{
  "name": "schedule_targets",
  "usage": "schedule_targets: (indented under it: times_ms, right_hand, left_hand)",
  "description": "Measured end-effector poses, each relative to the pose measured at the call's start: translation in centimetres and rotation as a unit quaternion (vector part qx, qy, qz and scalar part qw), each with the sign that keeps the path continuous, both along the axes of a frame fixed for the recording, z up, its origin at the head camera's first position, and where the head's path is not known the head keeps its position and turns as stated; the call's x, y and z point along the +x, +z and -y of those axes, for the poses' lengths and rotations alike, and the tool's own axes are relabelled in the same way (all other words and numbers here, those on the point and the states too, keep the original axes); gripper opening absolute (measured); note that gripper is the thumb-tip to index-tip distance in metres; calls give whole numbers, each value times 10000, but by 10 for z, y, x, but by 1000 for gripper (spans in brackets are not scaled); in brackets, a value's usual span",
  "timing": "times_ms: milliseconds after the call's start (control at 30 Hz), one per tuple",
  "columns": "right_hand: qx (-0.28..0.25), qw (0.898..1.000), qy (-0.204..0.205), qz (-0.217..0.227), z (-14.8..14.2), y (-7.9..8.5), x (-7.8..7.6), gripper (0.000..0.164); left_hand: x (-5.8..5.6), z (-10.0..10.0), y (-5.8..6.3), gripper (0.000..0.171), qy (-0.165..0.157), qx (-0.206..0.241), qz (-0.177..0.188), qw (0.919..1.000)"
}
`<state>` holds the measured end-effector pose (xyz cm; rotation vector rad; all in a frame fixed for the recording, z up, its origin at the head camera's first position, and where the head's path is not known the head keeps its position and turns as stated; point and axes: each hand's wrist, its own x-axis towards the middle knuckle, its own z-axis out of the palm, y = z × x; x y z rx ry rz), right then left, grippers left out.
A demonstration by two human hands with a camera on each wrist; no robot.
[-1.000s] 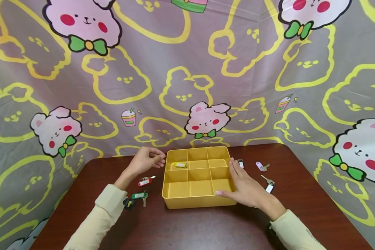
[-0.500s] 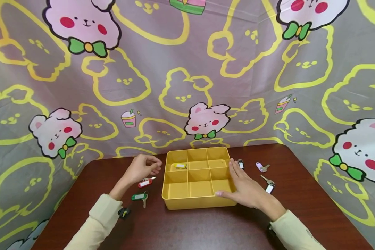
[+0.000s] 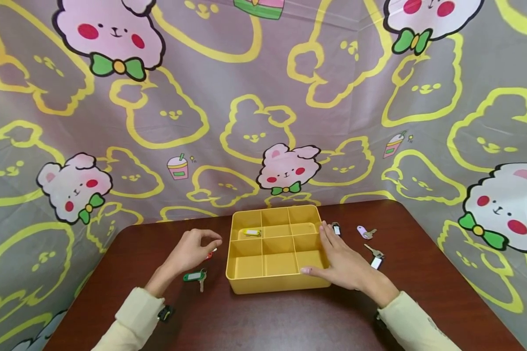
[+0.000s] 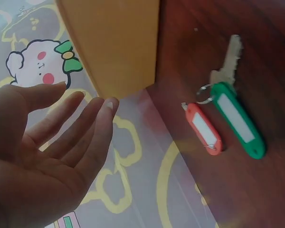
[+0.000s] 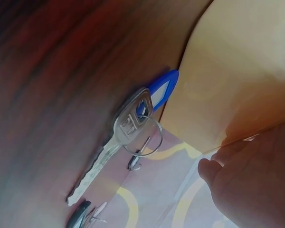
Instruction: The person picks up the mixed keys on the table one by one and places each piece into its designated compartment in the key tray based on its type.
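Note:
My left hand (image 3: 191, 251) hovers left of the yellow divided box (image 3: 281, 283), fingers loosely bent and holding nothing. Beneath it, a key with a red tag (image 4: 204, 128) is partly covered in the head view. Nearer to me lies a key with a green tag (image 3: 194, 276). Inside the box's back-left compartment rests a key tag in yellow (image 3: 251, 232). My right hand (image 3: 344, 263) lies with extended fingers along the box's right wall, its thumb over the front rim. Close to that wall, the right wrist view shows a key (image 5: 123, 128) with a blue tag (image 5: 164, 90).
Right of the box lie a key with a lilac tag (image 3: 362, 232), a dark-edged tag with its key (image 3: 376, 262), and a black-edged tag (image 3: 336, 228) by the wall. A patterned cloth (image 3: 254, 117) hangs behind the dark wooden table (image 3: 263, 321).
My left hand has drawn away from the box's left side, leftward and toward me, and now covers part of the red tag. The right hand stays against the box.

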<state>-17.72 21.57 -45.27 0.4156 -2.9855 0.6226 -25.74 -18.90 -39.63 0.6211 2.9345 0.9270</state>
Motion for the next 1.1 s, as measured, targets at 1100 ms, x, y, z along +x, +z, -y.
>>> schedule_targets:
  times_ms: [1100]
  right_hand:
    - [-35, 10000, 54, 60, 1, 2, -1, 126]
  left_hand:
    - [16, 15, -45, 30, -302, -1116, -300, 9928]
